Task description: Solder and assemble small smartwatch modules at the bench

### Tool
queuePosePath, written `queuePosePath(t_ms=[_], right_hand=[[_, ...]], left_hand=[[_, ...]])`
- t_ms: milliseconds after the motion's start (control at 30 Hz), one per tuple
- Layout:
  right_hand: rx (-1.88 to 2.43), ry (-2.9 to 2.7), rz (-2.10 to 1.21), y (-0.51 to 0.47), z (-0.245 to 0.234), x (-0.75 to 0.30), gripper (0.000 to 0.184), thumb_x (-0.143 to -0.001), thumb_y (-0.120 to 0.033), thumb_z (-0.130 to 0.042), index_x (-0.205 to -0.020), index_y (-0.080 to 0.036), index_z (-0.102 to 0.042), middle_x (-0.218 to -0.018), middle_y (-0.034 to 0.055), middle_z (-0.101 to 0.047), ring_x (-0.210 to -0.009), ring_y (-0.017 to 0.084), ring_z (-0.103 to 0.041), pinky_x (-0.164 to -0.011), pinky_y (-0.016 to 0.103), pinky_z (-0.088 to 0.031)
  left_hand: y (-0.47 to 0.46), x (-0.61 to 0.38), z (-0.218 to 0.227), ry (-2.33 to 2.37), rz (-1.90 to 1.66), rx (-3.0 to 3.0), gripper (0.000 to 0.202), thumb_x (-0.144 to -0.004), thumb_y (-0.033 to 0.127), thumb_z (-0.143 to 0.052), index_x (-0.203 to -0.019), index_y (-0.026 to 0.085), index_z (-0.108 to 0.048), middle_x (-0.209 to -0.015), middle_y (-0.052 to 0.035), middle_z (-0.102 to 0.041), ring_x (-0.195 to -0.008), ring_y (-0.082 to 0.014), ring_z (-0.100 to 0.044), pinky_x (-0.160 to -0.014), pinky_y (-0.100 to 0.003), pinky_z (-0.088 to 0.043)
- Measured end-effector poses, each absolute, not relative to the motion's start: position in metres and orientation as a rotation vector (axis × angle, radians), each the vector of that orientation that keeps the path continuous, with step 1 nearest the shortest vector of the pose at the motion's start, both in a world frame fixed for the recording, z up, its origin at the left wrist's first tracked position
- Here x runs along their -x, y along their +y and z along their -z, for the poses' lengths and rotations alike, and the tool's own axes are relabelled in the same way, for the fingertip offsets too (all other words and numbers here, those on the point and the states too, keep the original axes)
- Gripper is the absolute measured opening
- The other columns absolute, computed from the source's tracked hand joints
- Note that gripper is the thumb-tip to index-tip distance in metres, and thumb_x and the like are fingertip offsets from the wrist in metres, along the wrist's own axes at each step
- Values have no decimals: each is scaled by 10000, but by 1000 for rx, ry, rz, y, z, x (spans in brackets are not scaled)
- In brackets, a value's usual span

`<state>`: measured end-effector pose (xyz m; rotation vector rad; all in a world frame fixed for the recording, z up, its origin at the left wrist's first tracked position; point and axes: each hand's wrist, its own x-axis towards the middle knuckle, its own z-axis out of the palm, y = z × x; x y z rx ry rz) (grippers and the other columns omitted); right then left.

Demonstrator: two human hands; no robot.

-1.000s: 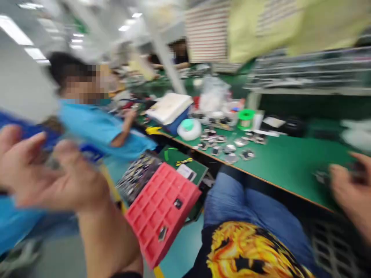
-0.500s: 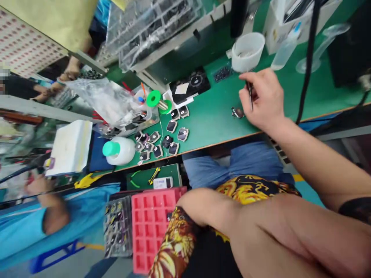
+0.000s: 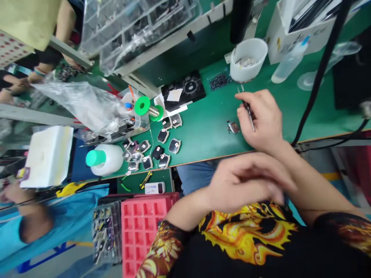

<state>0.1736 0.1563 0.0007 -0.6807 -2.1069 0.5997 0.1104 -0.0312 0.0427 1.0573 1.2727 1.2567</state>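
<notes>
A small metal part (image 3: 233, 127) lies on the green tabletop (image 3: 208, 116) just left of the right hand (image 3: 261, 119), nearer than the left, its narrow grip pinching slim tweezers (image 3: 249, 117) whose long axis slants down the image. Nothing stands between tweezers and part. The left hand (image 3: 246, 185), loose and apparently empty, sits nearer the body beside the right forearm; a white cup (image 3: 248, 60) stands farther up the tabletop.

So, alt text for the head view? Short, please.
The right hand pinches fine tweezers beside a small metal part on a green bench mat. The left hand, blurred, is above a black dragon-print shirt. Rounded dark parts lie in a cluster on the mat, near a white cup.
</notes>
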Motion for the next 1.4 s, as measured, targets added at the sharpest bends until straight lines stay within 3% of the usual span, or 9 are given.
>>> queuePosePath(t_ms=[100, 200, 333, 500, 600, 933, 1100, 1233, 1400], right_hand=[[693, -2108, -639, 155, -2, -174, 330, -1124, -312, -482, -1373, -225, -681, -1139, 117, -645, -1052, 289, -672, -951, 472, -609], [726, -2099, -675, 155, -3, -177, 342, -1121, -289, -463, -1403, -240, -650, -1168, 109, -632, -1092, 290, -661, -988, 483, -601], [661, -2087, -759, 157, -3, -182, 346, -1125, -285, -455, -1413, -227, -637, -1154, 104, -638, -1067, 277, -661, -955, 458, -595], [619, -2240, -801, 159, -6, -186, 360, -1124, -252, -475, -1438, -215, -646, -1164, 123, -661, -1052, 283, -676, -917, 439, -584], [606, -2296, -762, 161, -5, -185, 372, -1123, -255, -500, -1461, -218, -650, -1217, 137, -670, -1091, 298, -683, -934, 447, -578], [436, -2411, -710, 153, 0, -202, 410, -1079, -174, -571, -1482, -222, -625, -1253, 141, -675, -1124, 323, -678, -928, 462, -589], [421, -2430, -899, 151, -2, -204, 496, -1014, -86, -540, -1489, -223, -583, -1288, 132, -649, -1181, 314, -652, -984, 477, -577], [414, -2482, -937, 154, 0, -202, 632, -934, -35, -540, -1535, -234, -524, -1339, 126, -621, -1267, 320, -604, -1051, 500, -525], [416, -2504, -894, 154, 2, -201, 603, -960, -54, -552, -1538, -222, -512, -1341, 136, -616, -1263, 326, -594, -1049, 507, -508]], left_hand=[[-8, -91, -34, 1676, -1541, -1131, 146, -1065, 369, -675, -1185, 304, -728, -1148, -58, -716, -908, -153, -727, -843, -426, -647], [3, -67, -16, 2037, -1486, -1293, 326, -956, 266, -815, -1264, 306, -717, -1170, -50, -679, -957, -161, -680, -834, -383, -619], [11, -51, -3, 2180, -1218, -1416, 357, -958, 262, -792, -1302, 262, -692, -1147, -39, -665, -951, -155, -637, -806, -327, -584], [21, -57, -8, 2194, -1003, -1609, 305, -1011, 320, -717, -1289, 205, -668, -1223, -92, -668, -1170, -238, -635, -1015, -425, -575], [26, -57, -8, 2208, -952, -1652, 285, -1023, 323, -697, -1272, 189, -661, -1224, -105, -664, -1195, -250, -626, -1058, -442, -558], [22, -51, -3, 2173, -1058, -1670, 183, -1016, 248, -687, -1186, 179, -685, -1157, -89, -676, -1140, -232, -630, -1021, -430, -553], [20, -46, -3, 2142, -1094, -1617, 169, -1043, 142, -585, -1153, 193, -703, -1152, -80, -677, -1124, -221, -632, -1008, -423, -542], [24, -45, -3, 2137, -1075, -1579, 120, -1032, 155, -628, -1100, 204, -714, -1115, -56, -673, -1058, -202, -643, -928, -375, -547], [28, -48, -6, 2164, -1014, -1631, 74, -1038, 191, -641, -1018, 209, -709, -1031, -41, -664, -962, -190, -637, -848, -349, -532]])
